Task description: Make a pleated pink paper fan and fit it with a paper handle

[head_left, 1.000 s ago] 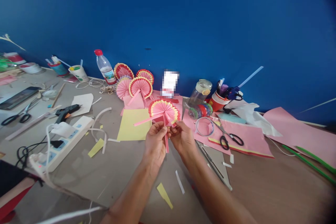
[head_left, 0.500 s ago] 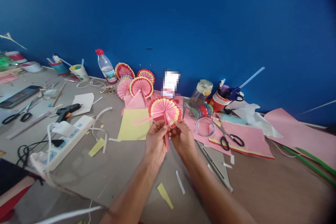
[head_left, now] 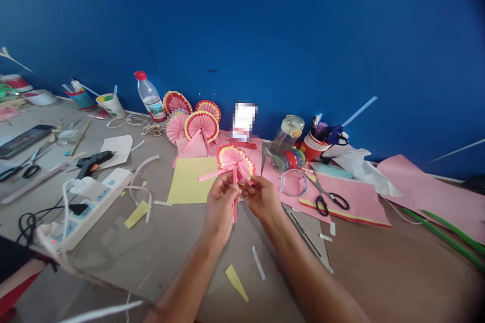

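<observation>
My left hand (head_left: 220, 203) and my right hand (head_left: 260, 197) together pinch a pleated pink paper fan (head_left: 235, 159) with yellow and red rim, held above the table. Its pink strip handle (head_left: 235, 202) hangs down between my fingers; another pink strip sticks out to the left. Behind it lie a yellow sheet (head_left: 188, 179) and several finished fans (head_left: 202, 125) leaning by the blue wall.
A water bottle (head_left: 149, 96), glue gun (head_left: 93, 160), power strip (head_left: 89, 199), phone (head_left: 23, 140) and scissors (head_left: 18, 167) lie left. Right of my hands are a tape ring (head_left: 292, 182), black scissors (head_left: 328, 198), a jar (head_left: 290, 133), a red cup (head_left: 316, 145), pink paper sheets (head_left: 428, 193) and green sticks (head_left: 443, 229).
The fan has tilted away and looks narrower than before. My hands stay pinched at its base and shifted slightly left.
</observation>
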Demonstrator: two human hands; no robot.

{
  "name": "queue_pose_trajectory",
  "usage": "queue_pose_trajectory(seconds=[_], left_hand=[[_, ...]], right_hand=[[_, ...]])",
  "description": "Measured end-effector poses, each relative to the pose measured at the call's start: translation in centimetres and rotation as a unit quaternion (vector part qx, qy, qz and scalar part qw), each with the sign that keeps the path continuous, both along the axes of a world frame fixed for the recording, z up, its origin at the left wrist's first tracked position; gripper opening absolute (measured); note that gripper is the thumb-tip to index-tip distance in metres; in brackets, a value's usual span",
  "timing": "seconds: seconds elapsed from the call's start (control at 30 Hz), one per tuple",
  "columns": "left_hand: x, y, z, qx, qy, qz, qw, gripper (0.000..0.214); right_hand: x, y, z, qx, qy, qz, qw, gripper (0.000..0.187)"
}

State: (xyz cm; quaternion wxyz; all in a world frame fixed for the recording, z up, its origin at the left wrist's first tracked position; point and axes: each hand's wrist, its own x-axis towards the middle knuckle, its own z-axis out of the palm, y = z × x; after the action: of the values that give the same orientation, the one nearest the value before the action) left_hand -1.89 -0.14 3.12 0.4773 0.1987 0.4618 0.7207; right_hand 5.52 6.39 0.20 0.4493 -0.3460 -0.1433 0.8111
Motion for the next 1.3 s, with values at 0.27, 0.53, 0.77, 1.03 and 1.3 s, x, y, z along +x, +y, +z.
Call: queue_pose_trajectory(seconds=[0.27, 0.53, 0.77, 1.03, 1.3], left_hand=[[-3.1, -1.0, -3.1, 0.003, 0.336, 0.089, 0.938, 0.024], [-4.0, -1.9, -1.4, 0.060, 0.400, 0.070, 0.912, 0.018], [-4.6, -2.5, -2.3, 0.089, 0.448, 0.042, 0.889, 0.017], [-3.3, -4.1, -2.3, 0.066, 0.433, -0.048, 0.898, 0.023], [-3.3, -3.7, -2.0, 0.074, 0.437, -0.129, 0.887, 0.023]], right_hand=[[1.6, 0.6, 0.6, -0.033, -0.042, 0.095, 0.994, 0.013], [2.8, -1.0, 2.3, 0.016, -0.093, 0.120, 0.988, 0.021], [7.1, -2.2, 2.6, 0.264, -0.414, -0.016, 0.871, 0.036], [6.6, -3.6, 5.2, 0.596, -0.492, 0.160, 0.614, 0.030], [4.5, -2.9, 6.3, 0.580, -0.602, 0.289, 0.467, 0.027]])
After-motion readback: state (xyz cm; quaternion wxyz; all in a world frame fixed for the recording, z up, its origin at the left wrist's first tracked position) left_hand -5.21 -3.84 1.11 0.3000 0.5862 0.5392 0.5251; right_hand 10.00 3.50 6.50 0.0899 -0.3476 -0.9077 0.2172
